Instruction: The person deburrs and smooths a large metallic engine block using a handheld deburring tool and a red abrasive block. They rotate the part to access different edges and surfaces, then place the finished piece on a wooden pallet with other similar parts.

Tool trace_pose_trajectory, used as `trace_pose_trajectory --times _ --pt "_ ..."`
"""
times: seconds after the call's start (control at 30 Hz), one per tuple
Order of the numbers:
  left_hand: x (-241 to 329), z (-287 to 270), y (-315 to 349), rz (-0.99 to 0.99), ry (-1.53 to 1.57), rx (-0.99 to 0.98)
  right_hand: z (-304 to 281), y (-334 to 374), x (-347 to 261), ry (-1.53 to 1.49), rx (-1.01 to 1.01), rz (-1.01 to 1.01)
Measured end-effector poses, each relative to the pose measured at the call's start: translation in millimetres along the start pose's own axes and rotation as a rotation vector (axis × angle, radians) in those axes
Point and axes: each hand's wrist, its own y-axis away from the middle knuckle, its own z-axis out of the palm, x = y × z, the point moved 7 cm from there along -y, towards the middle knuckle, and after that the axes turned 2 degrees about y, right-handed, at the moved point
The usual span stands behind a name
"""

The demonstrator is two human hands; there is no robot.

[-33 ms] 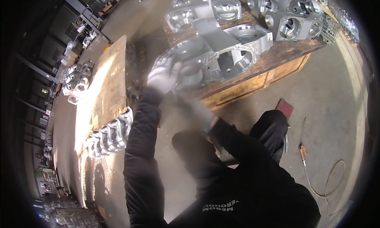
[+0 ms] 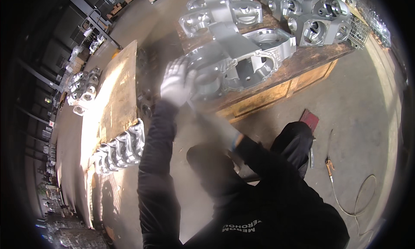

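A large silver metal casting point(image 2: 255, 67) with big round and oblong openings rests at the near left corner of the wooden bench. Beside its left end is my left hand point(image 2: 175, 84), in a white glove. Its fingers are stretched out with the thumb toward the casting, and I cannot tell whether they touch it. My right hand point(image 2: 219, 127), below the casting's near left corner, is smeared by motion. Its fingers do not show clearly, and something thin and pale may extend from it toward the casting. Both sleeves are black.
More silver castings point(image 2: 313, 30) crowd the wooden bench point(image 2: 276, 91). To the left is a sunlit wooden board point(image 2: 114, 82) with a row of curved metal parts point(image 2: 121, 149) at its near end. An air gun point(image 2: 330, 164) with a looping hose lies on the floor, right of a red piece point(image 2: 309, 119).
My left hand shows more sharply, its fingers straighter. My right hand is blurred in both frames and has moved slightly right and down. The view has shifted a little.
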Motion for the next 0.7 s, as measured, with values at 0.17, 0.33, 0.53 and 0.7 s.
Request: trace_pose_trajectory --times 0.17,0.33,0.53,0.7 --pt "76 15 117 -0.497 0.522 0.664 -60 152 -40 1.134 -0.087 -0.576" --pt "167 156 135 -0.326 0.306 0.018 -112 189 -117 1.547 0.513 -0.413" --pt "199 222 74 -0.77 1.337 -0.115 -91 160 -179 1.897 0.468 -0.563" --pt "194 224 26 -0.873 1.406 -0.137 -102 125 -199 1.961 0.466 -0.522"
